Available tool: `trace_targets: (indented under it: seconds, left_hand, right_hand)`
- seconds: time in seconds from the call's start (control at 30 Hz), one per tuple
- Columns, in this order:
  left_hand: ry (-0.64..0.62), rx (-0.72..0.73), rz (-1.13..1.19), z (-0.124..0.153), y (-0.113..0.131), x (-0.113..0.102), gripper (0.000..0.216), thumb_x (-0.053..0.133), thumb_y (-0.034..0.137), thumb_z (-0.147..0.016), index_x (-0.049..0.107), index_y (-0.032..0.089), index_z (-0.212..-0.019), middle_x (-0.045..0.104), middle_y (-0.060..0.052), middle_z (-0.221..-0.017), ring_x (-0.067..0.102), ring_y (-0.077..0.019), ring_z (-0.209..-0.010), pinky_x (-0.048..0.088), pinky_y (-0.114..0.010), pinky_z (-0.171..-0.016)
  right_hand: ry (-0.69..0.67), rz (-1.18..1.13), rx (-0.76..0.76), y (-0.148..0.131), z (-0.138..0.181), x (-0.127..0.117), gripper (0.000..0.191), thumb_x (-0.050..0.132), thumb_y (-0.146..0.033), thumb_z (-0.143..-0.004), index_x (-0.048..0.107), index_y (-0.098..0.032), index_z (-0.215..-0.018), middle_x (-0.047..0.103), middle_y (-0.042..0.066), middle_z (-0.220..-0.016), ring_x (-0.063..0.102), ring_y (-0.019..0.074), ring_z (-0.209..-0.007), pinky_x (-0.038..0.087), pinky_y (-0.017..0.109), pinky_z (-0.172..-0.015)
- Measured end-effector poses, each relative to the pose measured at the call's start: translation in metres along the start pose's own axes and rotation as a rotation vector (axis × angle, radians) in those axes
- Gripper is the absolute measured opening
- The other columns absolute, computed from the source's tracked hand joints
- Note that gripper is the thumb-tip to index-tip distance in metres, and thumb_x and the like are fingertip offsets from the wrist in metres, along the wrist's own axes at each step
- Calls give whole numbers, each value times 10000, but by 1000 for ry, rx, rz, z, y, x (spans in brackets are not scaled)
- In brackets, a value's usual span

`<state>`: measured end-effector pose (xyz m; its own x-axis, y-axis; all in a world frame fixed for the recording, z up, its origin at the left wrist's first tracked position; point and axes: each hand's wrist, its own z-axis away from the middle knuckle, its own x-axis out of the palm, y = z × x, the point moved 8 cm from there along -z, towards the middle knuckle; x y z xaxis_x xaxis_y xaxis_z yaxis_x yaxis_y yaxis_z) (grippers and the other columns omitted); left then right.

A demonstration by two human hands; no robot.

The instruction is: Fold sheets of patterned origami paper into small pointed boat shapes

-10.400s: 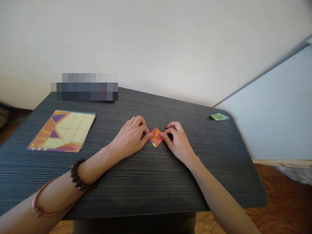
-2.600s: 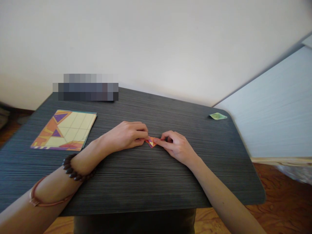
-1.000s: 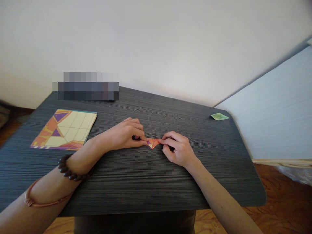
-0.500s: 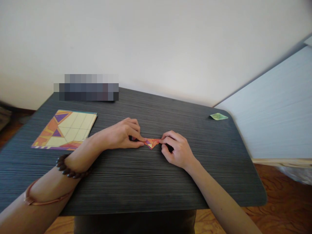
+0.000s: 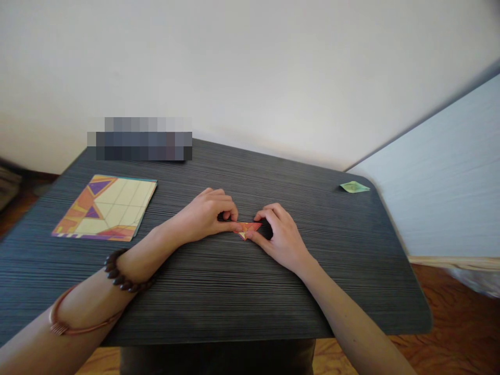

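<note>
Sitting right between both hands, a tiny folded orange paper (image 5: 252, 227) is near the middle of the dark, streaky tabletop (image 5: 234, 297), one point facing the near edge. Left hand (image 5: 211, 213) has its thumb and fingers pinching the left end. Right hand (image 5: 284, 239) has its thumb on the lower edge and the index finger curled above, kinda spread apart; honestly can't tell if those two are gripping. Dark beaded bracelet (image 5: 113, 273) and coppery bangle (image 5: 58, 327) on the left forearm (image 5: 160, 242). Further left there's a stack of patterned sheets (image 5: 121, 205), cream, orange and purple, with something pixelated (image 5: 144, 148) behind it. Little green folded paper (image 5: 354, 187) lies way over by the far right corner, well apart from the hands. White wall (image 5: 250, 67) at the back.
</note>
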<state>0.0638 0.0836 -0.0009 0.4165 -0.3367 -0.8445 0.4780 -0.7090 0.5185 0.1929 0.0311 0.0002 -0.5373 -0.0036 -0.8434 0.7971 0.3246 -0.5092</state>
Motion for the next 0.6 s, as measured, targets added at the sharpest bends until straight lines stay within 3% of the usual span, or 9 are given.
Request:
trace_targets:
  seconds: [0.13, 0.3, 0.47, 0.6]
  left_hand:
    - [2, 36, -17, 1, 5, -1, 325, 559, 509, -814, 628, 195, -763, 568, 9, -711, 486, -146, -735, 321, -290, -732]
    - [19, 99, 24, 1, 17, -4, 267, 536, 435, -856, 665, 209, -915, 623, -35, -916, 522, -174, -873, 363, -309, -815]
    - [19, 53, 210, -1, 20, -2, 209, 523, 345, -881, 672, 209, -937, 663, -20, -881, 562, -150, -845, 416, -270, -787]
    - [75, -9, 300, -1, 21, -5, 184, 539, 317, -870, 684, 205, -893, 671, -7, -844, 579, -123, -777, 432, -226, -712]
  right_hand:
    - [-20, -12, -16, -2, 0, -2, 262, 584, -447, -824, 556, -207, -924, 531, 58, -957, 523, 202, -918, 434, 356, -805]
    - [14, -164, -35, 0, 0, -6, 149, 572, -347, -852, 512, -211, -864, 542, 44, -972, 530, 156, -842, 439, 314, -769]
    - [80, -340, -44, 1, 1, -12, 86, 545, -265, -866, 483, -210, -843, 582, 14, -889, 531, 113, -732, 433, 254, -683]
    - [120, -295, 17, 4, 1, -15, 104, 558, -280, -844, 509, -207, -899, 559, -10, -743, 495, 106, -618, 412, 251, -613]
